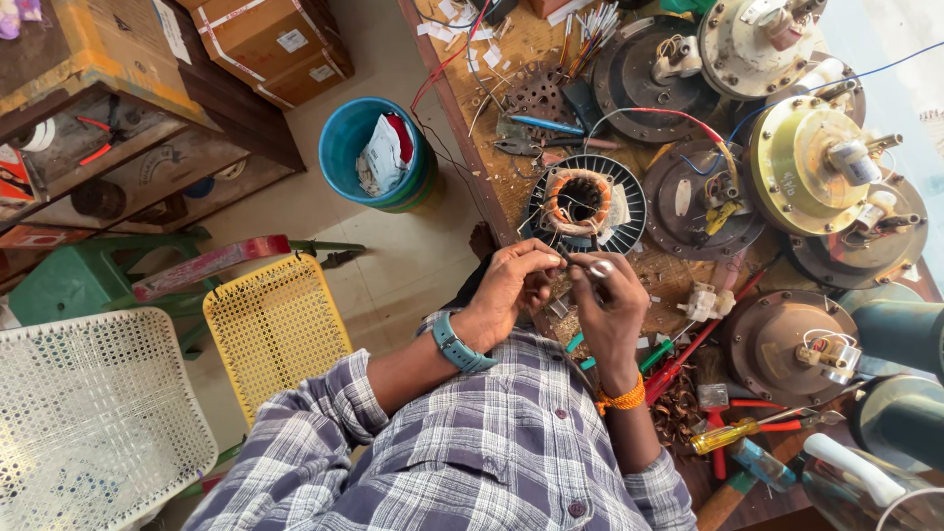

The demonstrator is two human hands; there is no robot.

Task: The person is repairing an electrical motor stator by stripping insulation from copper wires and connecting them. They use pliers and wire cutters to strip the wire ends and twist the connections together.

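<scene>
A round fan motor stator (582, 204) with copper winding and a dark finned rim lies on the wooden workbench (511, 187). Thin wires (568, 246) run from it toward me. My left hand (513, 285), with a teal watch on its wrist, pinches the wire ends just below the stator. My right hand (610, 305), with an orange thread around the wrist, meets it and grips the same wire ends between fingertips. Both hands hover over the bench's near edge, above my plaid shirt.
Several fan motor housings (816, 162) crowd the bench to the right, with pliers (551, 147), a red screwdriver (678, 359) and a yellow-handled one (728, 435). On the floor stand a blue bucket (379, 152), a yellow stool (275, 324) and a white stool (93, 413).
</scene>
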